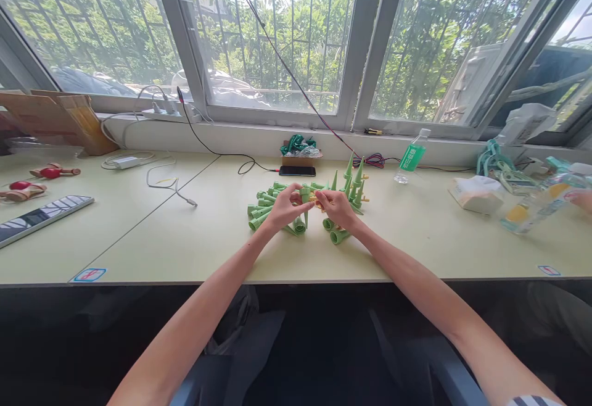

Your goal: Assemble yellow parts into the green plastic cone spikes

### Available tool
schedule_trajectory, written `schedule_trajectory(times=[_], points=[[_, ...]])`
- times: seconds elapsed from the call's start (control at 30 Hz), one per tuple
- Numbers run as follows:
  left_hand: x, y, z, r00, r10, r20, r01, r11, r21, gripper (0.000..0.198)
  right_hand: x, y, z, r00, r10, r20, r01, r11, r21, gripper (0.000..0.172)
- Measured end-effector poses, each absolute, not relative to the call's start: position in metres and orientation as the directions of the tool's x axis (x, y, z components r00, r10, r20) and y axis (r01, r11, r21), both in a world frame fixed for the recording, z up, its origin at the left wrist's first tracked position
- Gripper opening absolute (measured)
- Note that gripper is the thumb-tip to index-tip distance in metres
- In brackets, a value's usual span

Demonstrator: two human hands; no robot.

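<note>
My left hand [285, 208] is closed around a green plastic spike [305, 196], which hangs point down with its wide collar at the top. Close by, my right hand [336, 206] pinches a small yellow piece [318, 203] against the spike's side; the fingers partly cover it. More green spikes [261, 213] lie in a pile beside and under my left hand, several with their hollow round ends facing me. Behind my right hand, several other spikes [357, 187] stand points up, with yellow bits sticking out of them. Two hollow ends [339, 236] lie below my right wrist.
A phone [297, 171] lies before a small box [300, 158] holding green bundles. To the right are a green-labelled bottle [411, 158], a tissue pack [476, 194] and a large clear bottle [531, 208], near another person's hand [579, 199]. Cables [171, 184] and kendamas [53, 171] lie left.
</note>
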State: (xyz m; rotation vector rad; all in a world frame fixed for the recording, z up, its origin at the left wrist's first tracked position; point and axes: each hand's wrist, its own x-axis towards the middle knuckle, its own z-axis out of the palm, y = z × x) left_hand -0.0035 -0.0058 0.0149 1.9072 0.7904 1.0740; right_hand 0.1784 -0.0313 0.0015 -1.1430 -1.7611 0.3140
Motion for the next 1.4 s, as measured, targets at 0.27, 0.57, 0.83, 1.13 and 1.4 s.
schedule_trajectory(times=[0.27, 0.57, 0.83, 1.13, 1.4], points=[[-0.0029, -0.0061, 0.0140, 0.449, 0.799, 0.401, 0.120, -0.498, 0.859, 0.047, 0.1773, -0.0321, 0.0034, -0.070, 0.816, 0.573, 0.564, 0.506, -0.652, 0.063], [-0.0027, -0.0070, 0.0163, 0.431, 0.825, 0.366, 0.095, -0.445, 0.891, 0.051, 0.1778, -0.0351, 0.0053, -0.068, 0.808, 0.585, 0.541, 0.523, -0.659, 0.051], [-0.0019, -0.0084, 0.0184, 0.431, 0.835, 0.343, 0.045, -0.400, 0.916, 0.049, 0.1764, -0.0354, 0.0058, -0.063, 0.798, 0.599, 0.438, 0.561, -0.702, 0.035], [-0.0019, -0.0069, 0.0171, 0.421, 0.845, 0.329, 0.015, -0.370, 0.929, 0.050, 0.1761, -0.0364, 0.0066, -0.067, 0.790, 0.610, 0.405, 0.580, -0.707, 0.032], [-0.0029, -0.0089, 0.0190, 0.435, 0.844, 0.313, 0.047, -0.369, 0.928, 0.051, 0.1770, -0.0343, 0.0041, -0.074, 0.800, 0.595, 0.475, 0.553, -0.685, 0.041]])
